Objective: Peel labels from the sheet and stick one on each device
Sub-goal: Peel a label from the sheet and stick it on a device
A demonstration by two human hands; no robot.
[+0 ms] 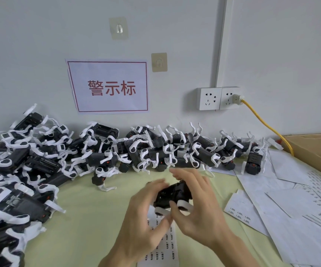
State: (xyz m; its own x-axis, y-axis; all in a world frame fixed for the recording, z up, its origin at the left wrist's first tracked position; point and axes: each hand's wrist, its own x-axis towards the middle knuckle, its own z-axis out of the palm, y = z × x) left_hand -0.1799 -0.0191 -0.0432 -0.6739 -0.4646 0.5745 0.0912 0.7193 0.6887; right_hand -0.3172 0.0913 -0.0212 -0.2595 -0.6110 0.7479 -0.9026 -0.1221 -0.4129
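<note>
A black device with white legs (172, 196) is held just above the pale green table (90, 218) at centre. My left hand (146, 214) touches its left side with loosely bent fingers. My right hand (198, 205) curls round it from the right, thumb under the white legs. The label sheet (165, 245) with rows of small printed labels lies flat on the table under both hands, partly hidden by them. Whether a label is on a fingertip cannot be made out.
Several black-and-white devices (155, 149) are heaped along the wall and piled at the left (15, 189). Used backing sheets (290, 199) cover the table's right side. A cardboard box (313, 149) stands at far right. A yellow cable (267, 126) runs from the wall socket (219, 98).
</note>
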